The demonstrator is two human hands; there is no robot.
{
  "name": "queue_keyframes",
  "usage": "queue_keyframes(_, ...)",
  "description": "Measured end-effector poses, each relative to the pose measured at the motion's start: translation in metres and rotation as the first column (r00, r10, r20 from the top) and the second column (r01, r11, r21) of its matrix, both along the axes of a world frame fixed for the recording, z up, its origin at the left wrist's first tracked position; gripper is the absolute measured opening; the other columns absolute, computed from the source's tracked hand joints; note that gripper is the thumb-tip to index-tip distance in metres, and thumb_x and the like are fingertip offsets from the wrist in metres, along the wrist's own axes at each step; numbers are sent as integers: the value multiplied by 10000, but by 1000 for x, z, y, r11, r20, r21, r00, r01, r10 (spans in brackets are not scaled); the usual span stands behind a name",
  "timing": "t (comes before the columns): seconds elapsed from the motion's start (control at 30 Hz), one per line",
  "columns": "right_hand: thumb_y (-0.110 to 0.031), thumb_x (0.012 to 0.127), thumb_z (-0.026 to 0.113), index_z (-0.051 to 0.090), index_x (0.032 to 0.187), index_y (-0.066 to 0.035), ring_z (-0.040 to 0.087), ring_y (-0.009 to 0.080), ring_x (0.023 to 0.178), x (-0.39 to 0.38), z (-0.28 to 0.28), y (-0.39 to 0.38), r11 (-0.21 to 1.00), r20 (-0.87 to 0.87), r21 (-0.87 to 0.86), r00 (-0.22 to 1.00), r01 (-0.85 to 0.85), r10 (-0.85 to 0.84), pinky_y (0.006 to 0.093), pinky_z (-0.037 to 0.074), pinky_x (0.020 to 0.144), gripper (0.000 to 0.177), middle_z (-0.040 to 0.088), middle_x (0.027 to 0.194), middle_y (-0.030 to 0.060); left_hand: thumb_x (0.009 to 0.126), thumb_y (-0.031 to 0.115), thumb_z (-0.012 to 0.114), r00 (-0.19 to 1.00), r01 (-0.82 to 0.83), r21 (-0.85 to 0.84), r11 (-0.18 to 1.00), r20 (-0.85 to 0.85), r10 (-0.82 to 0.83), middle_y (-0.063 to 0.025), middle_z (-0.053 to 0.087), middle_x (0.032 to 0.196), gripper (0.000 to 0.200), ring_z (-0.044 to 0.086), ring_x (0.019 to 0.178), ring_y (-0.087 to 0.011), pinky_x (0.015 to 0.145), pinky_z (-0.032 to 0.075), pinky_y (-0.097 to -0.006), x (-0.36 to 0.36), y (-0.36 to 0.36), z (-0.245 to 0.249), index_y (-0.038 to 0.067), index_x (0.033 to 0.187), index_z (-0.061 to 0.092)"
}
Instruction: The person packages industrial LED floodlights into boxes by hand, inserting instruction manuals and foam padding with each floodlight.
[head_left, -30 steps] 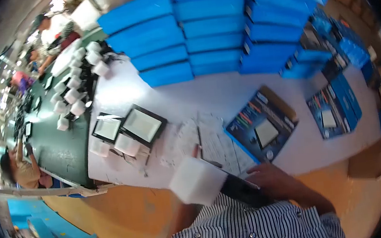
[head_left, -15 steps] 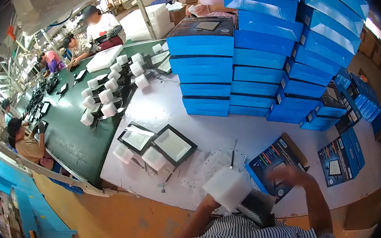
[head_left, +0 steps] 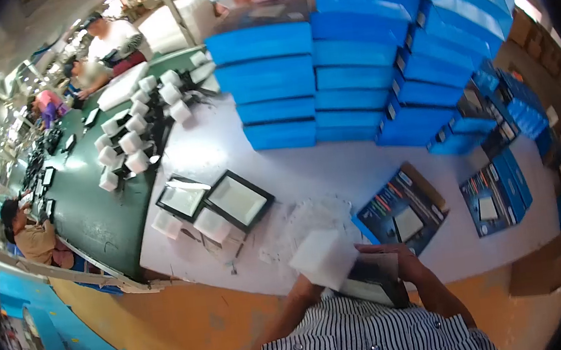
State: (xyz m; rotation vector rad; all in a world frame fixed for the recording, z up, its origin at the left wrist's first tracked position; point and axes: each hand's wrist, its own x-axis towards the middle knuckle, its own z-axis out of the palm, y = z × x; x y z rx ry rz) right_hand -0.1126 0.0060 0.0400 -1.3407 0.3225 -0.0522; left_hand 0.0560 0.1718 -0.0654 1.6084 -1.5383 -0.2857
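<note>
Close to my chest I hold a black-framed flat lamp (head_left: pixel 373 280) with a white foam block (head_left: pixel 323 259) fitted on its left end. My left hand (head_left: pixel 303 283) is mostly hidden under the foam block and grips that end. My right hand (head_left: pixel 405 264) wraps over the lamp's right side. Just beyond my hands an open blue printed carton (head_left: pixel 400 211) lies flat on the white table (head_left: pixel 307 165). Loose paper sheets (head_left: pixel 306 220) are spread to the left of it.
Two more black-framed lamps (head_left: pixel 218 198) with foam blocks lie at the table's left. Tall stacks of blue cartons (head_left: pixel 364 63) fill the back. A green conveyor (head_left: pixel 84 195) carries foam-capped lamps, with other people working along it. More printed cartons (head_left: pixel 494 190) lie at right.
My right hand, raised over the carton half a second ago, has come down onto the lamp. The lamp and foam block stay near my chest. My head has tilted, shifting the view.
</note>
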Motion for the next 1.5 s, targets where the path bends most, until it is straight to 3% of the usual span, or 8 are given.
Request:
queue_keyframes(0.07,-666,715,503,463,1205,51,402,267,1193,-7,-4,5,986,137,165,990,12,-35,367,308,1003,870,431,1280,178,791,225,612,988,-4,18,1000,-154,7,-122,548,1053,327,521,1004,-234,892,393,-375,0,-6,-2,40,1052,546)
queue_keyframes(0.37,-247,578,716,347,1328,-86,429,260,1156,-31,19,3,995,-149,-95,988,32,-46,367,308,1016,851,445,1270,135,819,187,567,723,87,72,994,-691,-14,-116,529,1059,308,514,999,-227,882,394,-342,-16,-33,18,45,1085,504)
queue_keyframes(0.63,-330,637,710,300,1316,1,417,330,1178,-45,27,17,930,27,-353,995,99,-96,392,286,1026,859,386,1290,243,837,133,535,423,-35,120,992,-898,124,-110,540,975,251,546,919,-191,828,423,-267,-36,-20,29,31,1058,473)
queue_keyframes(0.8,-261,577,711,339,1320,-53,449,296,1153,-49,31,16,975,-105,-205,988,86,-109,387,322,1008,857,436,1272,186,854,191,505,974,-30,217,976,-213,77,-93,508,1122,326,480,1054,-236,927,355,-368,-20,-9,-10,70,1155,472)
queue_keyframes(0.87,-267,576,713,338,1321,-57,448,298,1152,-51,30,13,980,-101,-181,990,81,-101,387,320,1009,860,441,1266,186,841,184,523,997,-33,145,989,70,23,-93,508,1124,349,471,1070,-245,929,349,-375,-27,-16,2,70,1167,473)
queue_keyframes(1.27,-350,627,709,363,1296,-19,518,290,1039,-78,6,-2,987,-134,-148,988,57,-77,363,386,949,822,494,1188,203,837,141,509,978,-129,334,934,201,63,-123,487,1187,313,422,1145,-287,989,299,-405,-41,-41,23,88,1144,526)
queue_keyframes(1.4,-328,659,694,413,1252,2,571,278,931,-81,19,-17,965,-229,-257,967,50,-111,328,446,868,734,553,1093,200,838,113,515,913,30,368,929,-389,124,-126,494,1167,332,446,1119,-275,953,345,-391,-38,-58,18,55,1163,491)
queue_keyframes(1.5,-300,629,738,503,1117,47,575,217,862,-91,25,-29,958,-278,-216,929,189,-246,297,449,800,643,599,954,153,858,148,504,446,23,261,965,-867,224,-105,523,1105,327,510,1024,-208,851,429,-335,-50,-87,32,15,1155,466)
